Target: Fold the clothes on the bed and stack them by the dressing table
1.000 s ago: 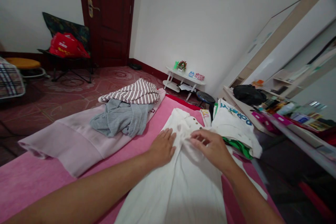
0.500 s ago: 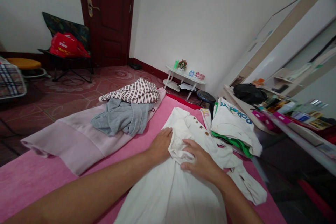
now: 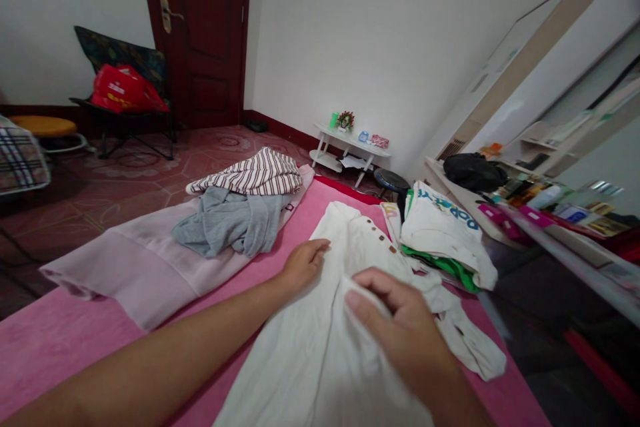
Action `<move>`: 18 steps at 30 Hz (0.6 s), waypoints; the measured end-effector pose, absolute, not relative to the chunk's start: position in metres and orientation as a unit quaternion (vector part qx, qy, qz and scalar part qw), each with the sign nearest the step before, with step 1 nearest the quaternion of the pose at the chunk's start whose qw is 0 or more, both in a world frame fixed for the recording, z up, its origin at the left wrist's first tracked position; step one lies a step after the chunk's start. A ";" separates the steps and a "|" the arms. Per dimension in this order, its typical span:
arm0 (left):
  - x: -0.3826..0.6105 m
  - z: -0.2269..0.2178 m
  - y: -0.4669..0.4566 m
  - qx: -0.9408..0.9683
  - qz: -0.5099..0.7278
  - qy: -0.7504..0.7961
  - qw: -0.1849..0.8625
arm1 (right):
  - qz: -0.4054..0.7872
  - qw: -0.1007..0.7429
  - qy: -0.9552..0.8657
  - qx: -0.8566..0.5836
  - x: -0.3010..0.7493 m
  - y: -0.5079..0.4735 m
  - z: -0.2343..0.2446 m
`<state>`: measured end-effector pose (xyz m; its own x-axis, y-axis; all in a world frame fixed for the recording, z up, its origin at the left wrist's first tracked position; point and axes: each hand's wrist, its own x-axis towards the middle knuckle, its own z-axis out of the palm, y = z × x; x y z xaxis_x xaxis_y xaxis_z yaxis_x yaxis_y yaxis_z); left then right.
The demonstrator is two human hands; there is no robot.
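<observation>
A white buttoned shirt (image 3: 300, 347) lies spread lengthwise before me, with brown buttons near its far right part and one sleeve stretched to the right. My left hand (image 3: 303, 265) rests along the shirt's left edge, fingers extended onto the cloth. Higher and nearer to me, my right hand (image 3: 400, 320) pinches a fold of the same shirt between thumb and fingers, raising it slightly. Its outline is a little blurred.
On the pink bed cover (image 3: 45, 353) lie a pale pink garment (image 3: 135, 267), a grey garment (image 3: 230, 220) and a striped one (image 3: 255, 173). Folded white clothes (image 3: 440, 233) are stacked at right, beside a cluttered desk (image 3: 435, 180). A low white table (image 3: 350, 141) stands beyond.
The bunched cloth between my hands has been spread flatter. My right hand has come nearer to me with a fold of the shirt; my left hand has shifted little.
</observation>
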<state>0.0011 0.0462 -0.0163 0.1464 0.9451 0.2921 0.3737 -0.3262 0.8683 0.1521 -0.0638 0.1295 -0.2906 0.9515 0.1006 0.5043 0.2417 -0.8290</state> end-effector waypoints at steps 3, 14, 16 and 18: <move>-0.002 -0.012 0.052 0.667 0.444 0.487 0.347 | 0.361 0.171 -0.781 -0.480 0.121 -0.090 0.098; 0.022 0.022 0.140 0.618 0.308 0.529 0.493 | 0.355 -0.030 -0.864 -0.355 0.111 -0.077 0.022; 0.034 0.027 0.153 0.615 0.288 0.514 0.524 | 0.355 -0.033 -0.866 -0.351 0.110 -0.078 0.017; 0.046 0.026 0.160 0.613 0.285 0.499 0.543 | 0.395 -0.029 -0.863 -0.314 0.111 -0.081 0.019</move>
